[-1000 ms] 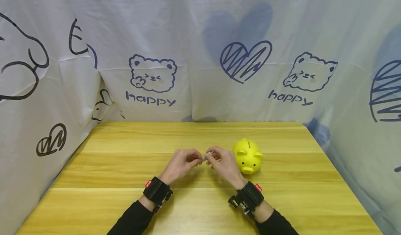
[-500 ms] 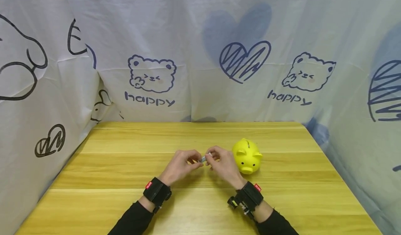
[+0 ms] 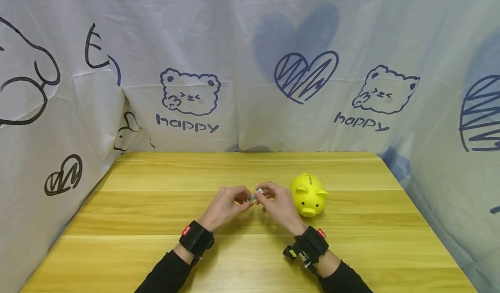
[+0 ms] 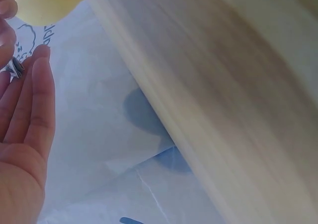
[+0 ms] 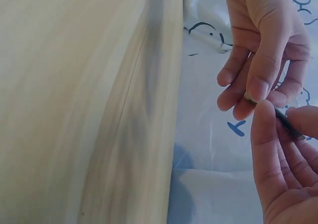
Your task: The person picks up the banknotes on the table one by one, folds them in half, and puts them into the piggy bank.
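A small, narrow, grey-blue strip that looks like folded paper [image 3: 253, 197] is held between the two hands, above the middle of the table. My left hand [image 3: 226, 206] pinches its left end between thumb and fingers. At the other end, the thumb and fingers of my right hand [image 3: 280, 204] grip it. Layered edges of the folded paper [image 4: 16, 67] show in the left wrist view; from the right wrist, the strip [image 5: 286, 123] appears thin and dark. Fingers hide much of it. Just right of the right hand stands a yellow piggy bank [image 3: 308, 195] with a slot on top.
The wood-grain table [image 3: 156, 215] spreads around both arms. Behind it and along its sides hangs a pale cloth [image 3: 250, 67] printed with bears and hearts. Each wrist wears a black strap [image 3: 196, 238] with a small camera.
Both hands stay almost in place, with small finger movements. The strip has turned slightly, and more of its pale right end shows between the right fingers. The piggy bank has not moved.
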Available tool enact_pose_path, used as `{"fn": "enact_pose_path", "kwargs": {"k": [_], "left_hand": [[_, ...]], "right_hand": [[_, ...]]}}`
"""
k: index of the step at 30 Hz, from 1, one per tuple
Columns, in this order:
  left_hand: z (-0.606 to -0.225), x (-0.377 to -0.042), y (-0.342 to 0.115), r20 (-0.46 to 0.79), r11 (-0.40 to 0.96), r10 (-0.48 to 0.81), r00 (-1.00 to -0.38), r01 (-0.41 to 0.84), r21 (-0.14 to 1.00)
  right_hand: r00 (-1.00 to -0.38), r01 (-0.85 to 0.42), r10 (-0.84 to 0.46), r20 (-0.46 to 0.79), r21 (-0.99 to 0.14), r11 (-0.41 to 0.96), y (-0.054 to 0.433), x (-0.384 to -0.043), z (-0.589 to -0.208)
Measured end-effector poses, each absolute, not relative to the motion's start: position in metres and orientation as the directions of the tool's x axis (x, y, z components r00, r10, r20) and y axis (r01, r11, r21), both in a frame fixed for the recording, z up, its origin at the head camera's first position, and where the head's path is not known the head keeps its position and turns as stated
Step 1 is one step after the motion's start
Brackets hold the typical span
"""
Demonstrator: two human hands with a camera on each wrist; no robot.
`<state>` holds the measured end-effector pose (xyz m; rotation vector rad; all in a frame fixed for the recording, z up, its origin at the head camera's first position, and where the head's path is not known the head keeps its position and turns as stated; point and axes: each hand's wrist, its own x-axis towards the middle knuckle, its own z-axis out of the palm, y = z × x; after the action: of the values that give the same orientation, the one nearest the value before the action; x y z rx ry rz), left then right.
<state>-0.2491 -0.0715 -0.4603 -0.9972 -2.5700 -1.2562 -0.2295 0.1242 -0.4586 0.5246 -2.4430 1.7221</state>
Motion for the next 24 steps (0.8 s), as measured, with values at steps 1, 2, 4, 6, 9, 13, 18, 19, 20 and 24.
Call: {"fn": "enact_pose_path", "kwargs": {"k": [1,2,4,6,9,13,18,19,20,24], "left_hand": [[-0.4603,-0.2490,-0.0715,0.365,0.440,0.509,-0.780,0.600,0.668],[-0.4603,-0.2489,-0.0714,0.364,0.440,0.506,-0.782,0.597,0.671],[-0.4602,-0.2487,-0.0712,0.364,0.441,0.503,-0.784,0.594,0.672],[-0.4597,-0.2483,-0.0709,0.365,0.439,0.498,-0.787,0.591,0.677],[-0.4592,-0.2477,-0.0705,0.369,0.438,0.492,-0.789,0.590,0.678],[-0.4595,-0.2477,-0.0701,0.375,0.423,0.497,-0.783,0.595,0.683],[-0.4595,-0.2484,-0.0697,0.386,0.397,0.511,-0.768,0.610,0.686],[-0.4593,-0.2484,-0.0698,0.387,0.394,0.512,-0.767,0.611,0.687],[-0.4595,-0.2488,-0.0698,0.386,0.392,0.513,-0.766,0.610,0.689],[-0.4601,-0.2490,-0.0702,0.377,0.381,0.522,-0.765,0.605,0.699]], "right_hand": [[-0.938,-0.327,-0.215,0.271,-0.898,0.294,0.1242,-0.2296,-0.4583],[-0.940,-0.321,-0.215,0.265,-0.901,0.292,0.1243,-0.2298,-0.4584],[-0.944,-0.307,-0.213,0.252,-0.909,0.282,0.1247,-0.2299,-0.4584],[-0.946,-0.298,-0.213,0.245,-0.916,0.270,0.1250,-0.2304,-0.4585],[-0.946,-0.297,-0.208,0.247,-0.920,0.257,0.1256,-0.2303,-0.4581],[-0.950,-0.288,-0.199,0.240,-0.922,0.260,0.1267,-0.2304,-0.4575],[-0.957,-0.259,-0.199,0.213,-0.935,0.244,0.1274,-0.2331,-0.4568],[-0.957,-0.255,-0.202,0.209,-0.937,0.240,0.1275,-0.2338,-0.4566],[-0.957,-0.253,-0.207,0.206,-0.939,0.235,0.1276,-0.2343,-0.4564],[-0.951,-0.256,-0.232,0.202,-0.939,0.228,0.1279,-0.2345,-0.4554]]}}
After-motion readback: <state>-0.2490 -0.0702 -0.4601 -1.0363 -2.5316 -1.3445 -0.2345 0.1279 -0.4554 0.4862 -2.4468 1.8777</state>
